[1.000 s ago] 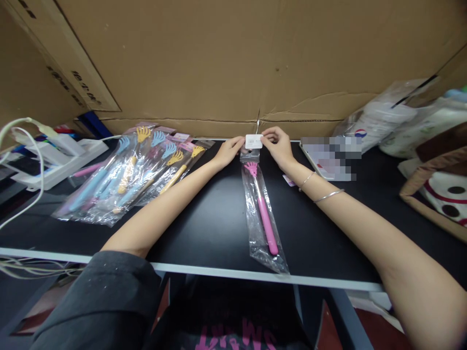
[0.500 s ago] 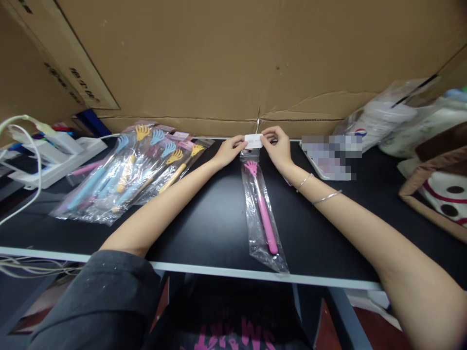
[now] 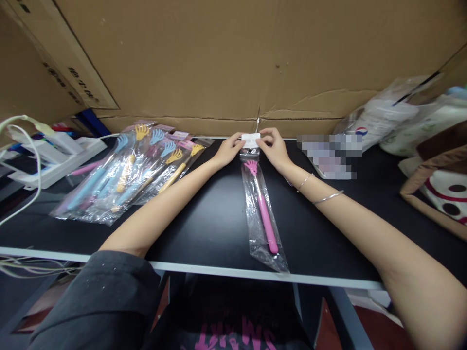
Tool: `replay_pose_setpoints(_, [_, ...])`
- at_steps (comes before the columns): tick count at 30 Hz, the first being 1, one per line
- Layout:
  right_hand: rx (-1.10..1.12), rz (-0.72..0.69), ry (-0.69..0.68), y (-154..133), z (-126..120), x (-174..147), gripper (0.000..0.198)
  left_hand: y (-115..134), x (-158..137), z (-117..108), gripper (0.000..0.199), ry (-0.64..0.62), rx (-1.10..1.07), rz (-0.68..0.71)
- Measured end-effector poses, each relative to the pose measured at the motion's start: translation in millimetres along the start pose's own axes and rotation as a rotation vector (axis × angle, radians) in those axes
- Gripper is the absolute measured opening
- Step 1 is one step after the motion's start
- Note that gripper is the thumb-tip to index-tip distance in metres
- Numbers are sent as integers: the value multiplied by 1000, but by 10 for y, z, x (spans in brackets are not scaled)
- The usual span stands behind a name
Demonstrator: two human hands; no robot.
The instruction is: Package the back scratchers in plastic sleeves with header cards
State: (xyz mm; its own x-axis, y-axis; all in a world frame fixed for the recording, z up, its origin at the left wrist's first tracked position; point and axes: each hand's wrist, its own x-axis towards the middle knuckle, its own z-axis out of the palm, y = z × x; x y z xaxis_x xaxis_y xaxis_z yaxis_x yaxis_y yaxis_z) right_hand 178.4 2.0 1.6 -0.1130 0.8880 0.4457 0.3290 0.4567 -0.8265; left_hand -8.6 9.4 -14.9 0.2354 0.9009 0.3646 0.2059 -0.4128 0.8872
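Observation:
A pink back scratcher [image 3: 267, 221] lies inside a clear plastic sleeve [image 3: 253, 233] on the black table, its claw end toward the cardboard. At the sleeve's top is a small white label [image 3: 251, 140], spanning the gap between my hands. My left hand [image 3: 229, 149] pinches the label's left edge between thumb and fingers. On the right edge, my right hand [image 3: 273, 148] does the same with thumb and forefinger. Left of my forearm lies a pile of bagged back scratchers [image 3: 127, 170] with blue and yellow claws.
A power strip [image 3: 54, 160] with a white cable [image 3: 39, 165] sits far left. Upright cardboard [image 3: 204, 63] borders the back. To the right are a partly pixelated phone-like flat object [image 3: 326, 163], a bagged Pepsi cup [image 3: 383, 119] and a bag with brown trim [image 3: 419, 204].
The label and the fingers on it have shifted slightly left and down toward the sleeve's top. My right fingers moved a little left. The scratcher stays in place.

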Motion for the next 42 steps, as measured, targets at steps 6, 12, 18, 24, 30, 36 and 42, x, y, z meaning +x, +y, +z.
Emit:
replay_pose_setpoints(6, [22,18,-44,-9,4,7,12,27,-12,7,30,1,23,0])
replay_pose_setpoints(12, [-26,-41,-67,29,6,26,17,32,-19,-12,30,-6,40,38])
replay_pose_setpoints(18, [-43,-56,-84,69,5,23,27,-2,-7,6,31,26,20,64])
replay_pose_setpoints(24, [-50,-63,-78,39,-11,0,28,-56,3,5,39,47,22,49])
replay_pose_setpoints(30, [-80,-166,-122,-55,-21,-34,18,-41,3,7,35,45,7,58])
replay_pose_setpoints(36, [-122,-215,-148,7,-15,-12,27,-40,6,-3,33,14,23,76])
replay_pose_setpoints(42, [-112,-205,-149,40,-7,4,25,-43,8,-26,25,-10,50,74])
